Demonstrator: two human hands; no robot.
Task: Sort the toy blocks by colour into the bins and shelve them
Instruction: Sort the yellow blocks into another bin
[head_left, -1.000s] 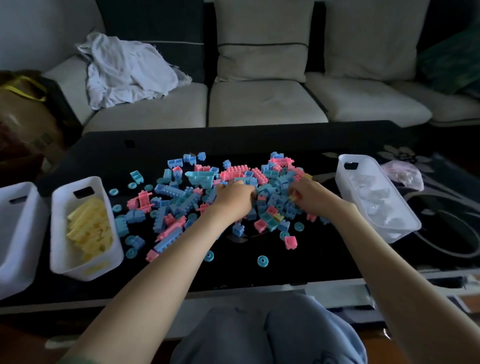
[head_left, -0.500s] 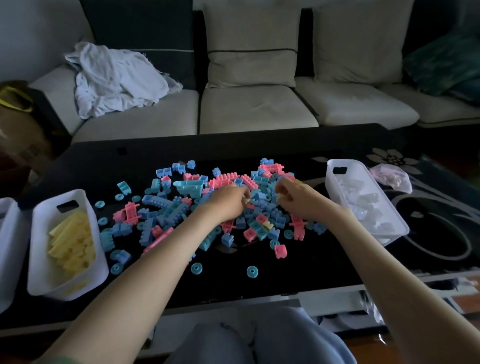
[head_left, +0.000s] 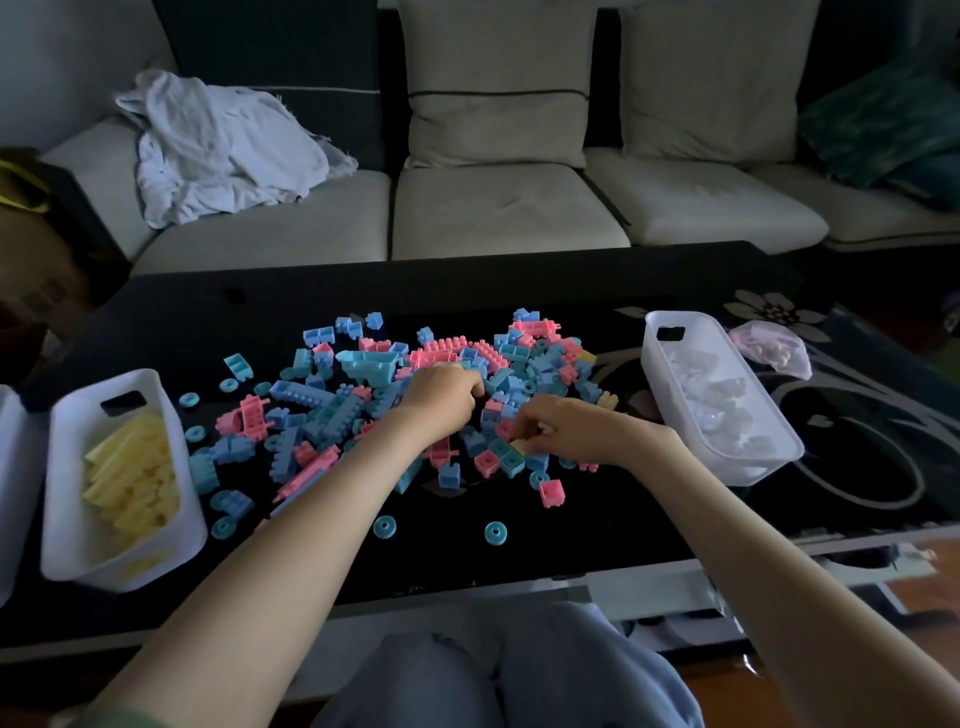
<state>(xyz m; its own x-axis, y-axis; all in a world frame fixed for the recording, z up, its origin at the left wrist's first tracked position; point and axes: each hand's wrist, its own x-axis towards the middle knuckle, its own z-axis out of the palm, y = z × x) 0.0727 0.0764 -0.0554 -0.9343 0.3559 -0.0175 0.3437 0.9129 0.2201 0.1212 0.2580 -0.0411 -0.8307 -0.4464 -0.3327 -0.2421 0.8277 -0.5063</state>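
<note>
Right now the main risk is scatter. The right hand (head_left: 566, 431) is working inside the pile of pink & blue blocks (head_left: 301, 392). Pulling the yellow block (head_left: 519, 446) out from btwn its neighbours could knock loose pieces toward the front edge of the counter (head_left: 597, 519). Teal wheel rings (head_left: 495, 533) lie near that lip & would prob roll off easily.

2nd risk: the bin w/ yellow blocks (head_left: 67, 467) sits far left, well apart from the R hand, so the carry has to cross over the left forearm. A rushed move could mean a dropped block or the wrong bin, since the bin of white blocks (head_left: 753, 475) is much nearer. The light is dim too, so pale yellow vs white is hard to tell apart.

Pose: both forearms reach fwd from the bottom corners and converge on the pile. The right hand is palm down w/ fingers curled, thumb & fingertips pinching the yellow block at the pile's near-right side; the block touches its neighbours. The left hand (head_left: 441, 395) is knuckles up, fingers curled down into the blocks just beyond. Can't tell whether it has hold of anything, as its fingertips are hidden.
</note>
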